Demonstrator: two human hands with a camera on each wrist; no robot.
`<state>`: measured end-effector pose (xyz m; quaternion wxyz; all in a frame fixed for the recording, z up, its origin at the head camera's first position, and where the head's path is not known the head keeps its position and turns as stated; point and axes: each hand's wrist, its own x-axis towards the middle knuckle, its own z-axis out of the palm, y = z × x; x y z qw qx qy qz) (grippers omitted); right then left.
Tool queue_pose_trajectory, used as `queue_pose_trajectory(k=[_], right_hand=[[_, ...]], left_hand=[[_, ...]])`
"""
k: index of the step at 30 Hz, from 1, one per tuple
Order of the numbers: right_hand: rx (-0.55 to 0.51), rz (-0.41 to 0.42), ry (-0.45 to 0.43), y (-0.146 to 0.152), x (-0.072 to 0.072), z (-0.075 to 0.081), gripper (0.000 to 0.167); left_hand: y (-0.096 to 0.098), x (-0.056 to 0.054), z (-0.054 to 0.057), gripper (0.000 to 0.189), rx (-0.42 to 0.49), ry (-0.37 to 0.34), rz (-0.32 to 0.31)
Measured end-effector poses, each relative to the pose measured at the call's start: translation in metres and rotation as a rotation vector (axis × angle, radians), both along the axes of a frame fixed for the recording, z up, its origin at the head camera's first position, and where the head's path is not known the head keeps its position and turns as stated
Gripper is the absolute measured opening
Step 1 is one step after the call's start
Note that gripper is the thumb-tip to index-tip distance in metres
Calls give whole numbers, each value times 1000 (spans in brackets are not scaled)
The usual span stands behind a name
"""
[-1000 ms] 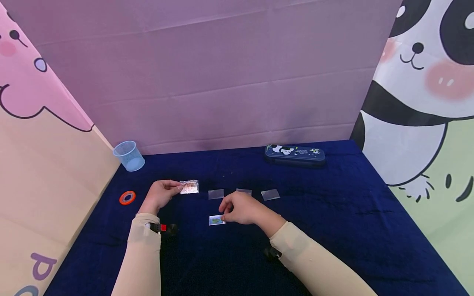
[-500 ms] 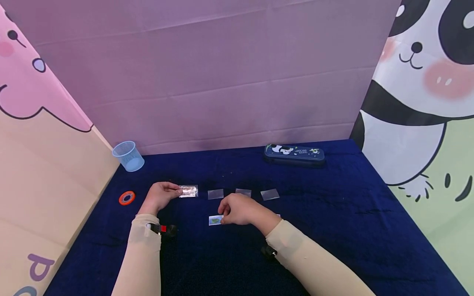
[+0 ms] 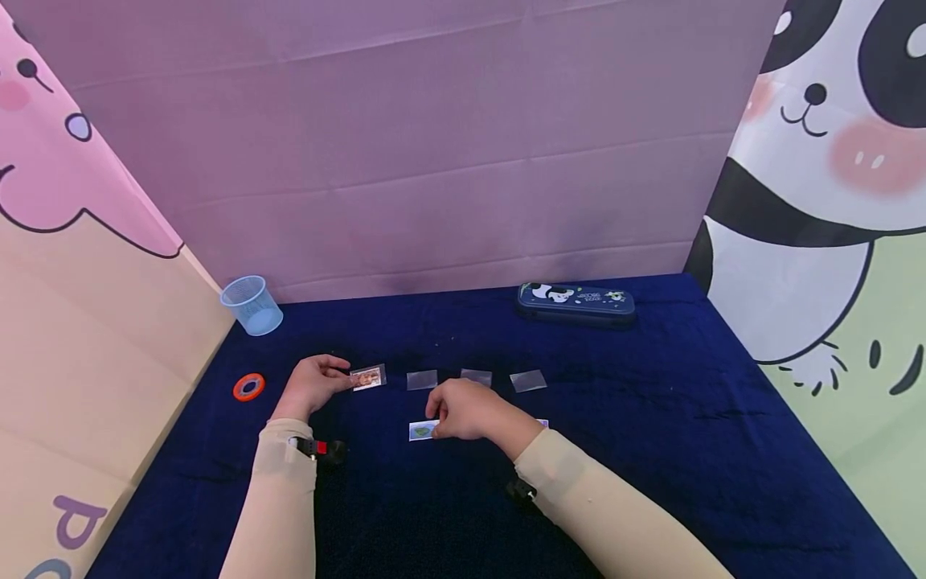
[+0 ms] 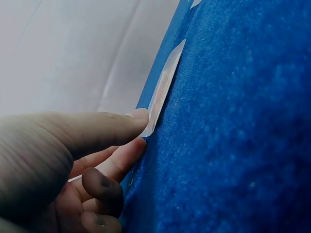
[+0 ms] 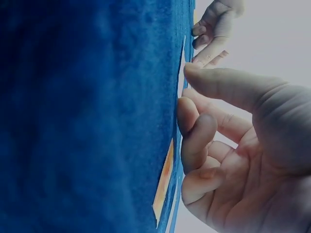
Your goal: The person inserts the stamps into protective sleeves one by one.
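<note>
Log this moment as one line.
left hand: pinches bagged card | right hand: touches green-picture card | three clear bags: on cloth | pencil case: behind bags

A blue cup [image 3: 251, 307] and orange ring [image 3: 248, 396] sit left of a panda-printed case [image 3: 576, 305].

purple letter [image 3: 79, 521], p or d, on left wall [image 3: 79, 386]; lettering [image 3: 589, 296] on pencil case [image 3: 575, 305], unreadably small
</note>
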<state>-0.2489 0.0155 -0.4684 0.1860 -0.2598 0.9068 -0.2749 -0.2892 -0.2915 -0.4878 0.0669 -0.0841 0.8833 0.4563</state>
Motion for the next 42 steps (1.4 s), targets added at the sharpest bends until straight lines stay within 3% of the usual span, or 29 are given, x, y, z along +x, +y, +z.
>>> queue_pose_trajectory(k=[11, 20, 30, 38, 42], right_hand=[[42, -16, 31, 0, 0, 0, 17], [-27, -39, 30, 8, 2, 4, 17], [-172, -60, 44, 30, -3, 16, 17], [-293, -112, 61, 55, -11, 41, 12], [-360, -150, 75, 67, -17, 47, 7]], left_hand=[[2, 0, 1, 33, -5, -11, -6], [3, -2, -2, 29, -15, 12, -2], [13, -4, -1, 23, -49, 126, -4], [40, -5, 9, 27, -94, 252, -66], [56, -4, 12, 30, -107, 277, -91]])
